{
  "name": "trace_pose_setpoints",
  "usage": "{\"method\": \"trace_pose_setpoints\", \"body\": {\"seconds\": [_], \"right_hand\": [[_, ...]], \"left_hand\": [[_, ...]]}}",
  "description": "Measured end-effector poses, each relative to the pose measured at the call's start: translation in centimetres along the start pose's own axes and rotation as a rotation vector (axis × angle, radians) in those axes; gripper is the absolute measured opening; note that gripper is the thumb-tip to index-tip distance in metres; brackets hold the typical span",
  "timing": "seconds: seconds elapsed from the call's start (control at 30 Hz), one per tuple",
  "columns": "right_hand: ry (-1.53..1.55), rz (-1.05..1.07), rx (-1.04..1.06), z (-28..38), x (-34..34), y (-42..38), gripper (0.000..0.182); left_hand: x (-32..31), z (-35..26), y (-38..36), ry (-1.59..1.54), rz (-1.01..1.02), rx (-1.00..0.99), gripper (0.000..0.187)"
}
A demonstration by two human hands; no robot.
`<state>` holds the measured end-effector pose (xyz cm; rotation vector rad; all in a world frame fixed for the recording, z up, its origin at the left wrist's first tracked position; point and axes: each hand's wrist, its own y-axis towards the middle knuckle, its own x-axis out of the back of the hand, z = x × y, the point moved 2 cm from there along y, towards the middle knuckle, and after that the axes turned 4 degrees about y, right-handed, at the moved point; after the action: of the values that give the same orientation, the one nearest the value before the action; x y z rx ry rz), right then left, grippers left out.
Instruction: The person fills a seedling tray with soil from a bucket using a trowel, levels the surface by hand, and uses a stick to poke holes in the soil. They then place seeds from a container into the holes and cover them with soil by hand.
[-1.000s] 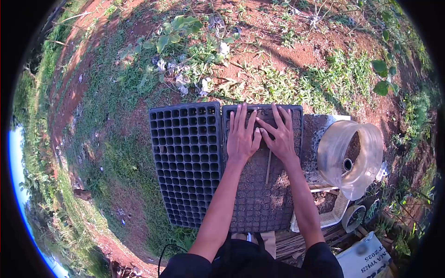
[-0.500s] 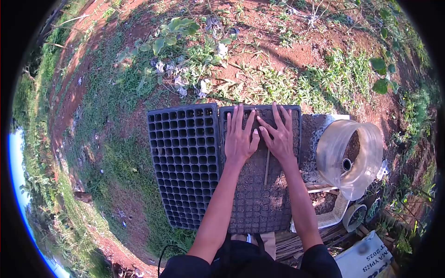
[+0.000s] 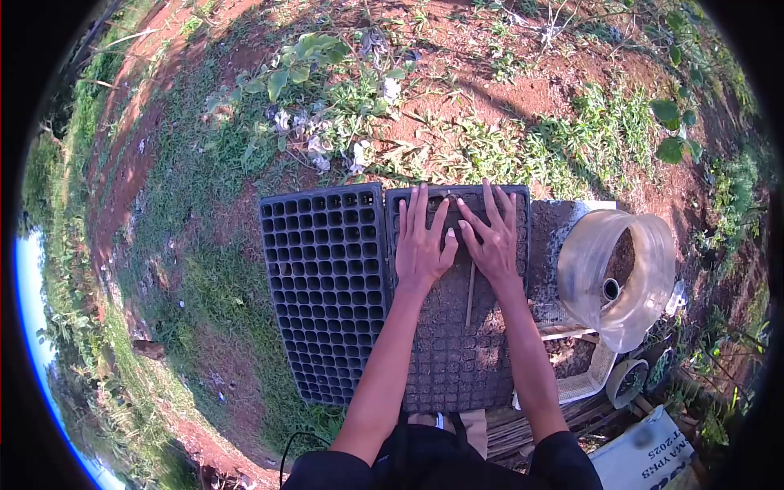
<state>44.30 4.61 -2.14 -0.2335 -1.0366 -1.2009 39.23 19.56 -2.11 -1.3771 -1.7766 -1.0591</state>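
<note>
A black seedling tray [image 3: 457, 359] filled with dark soil lies in front of me. Flat on its far part rests my left hand [image 3: 422, 245], fingers spread and pointing away from me. My right hand [image 3: 492, 241] lies beside it on the same tray, also with fingers apart, and the two thumbs are close but not touching. A thin stick [image 3: 470, 294] lies lengthwise on the soil between my forearms. Left of the filled tray stands a second black seedling tray [image 3: 327, 286] with hollow cells.
At the right, a roll of clear plastic sheeting [image 3: 580, 269] stands on a soil-covered board [image 3: 549, 237]. Nearer are a round pot [image 3: 625, 384], a white printed sack [image 3: 645, 457] and wooden slats [image 3: 523, 437]. Grass and red earth [image 3: 441, 106] stretch beyond the trays.
My right hand has shifted very slightly, its index finger and thumb moving a little to the right. My left hand stays in place on the soil.
</note>
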Motion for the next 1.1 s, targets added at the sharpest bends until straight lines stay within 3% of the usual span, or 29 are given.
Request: {"method": "trace_pose_setpoints", "body": {"seconds": [0.23,1.1], "right_hand": [[-0.024,-0.054,0.018,-0.24,0.00,-0.46,0.023],[-0.008,0.068,0.019,-0.20,-0.25,-0.23,0.039]], "left_hand": [[-0.13,0.08,0.00,0.001,-0.010,0.001,0.054],[0.00,-0.01,-0.21,0.042,0.004,-0.046,0.058]]}}
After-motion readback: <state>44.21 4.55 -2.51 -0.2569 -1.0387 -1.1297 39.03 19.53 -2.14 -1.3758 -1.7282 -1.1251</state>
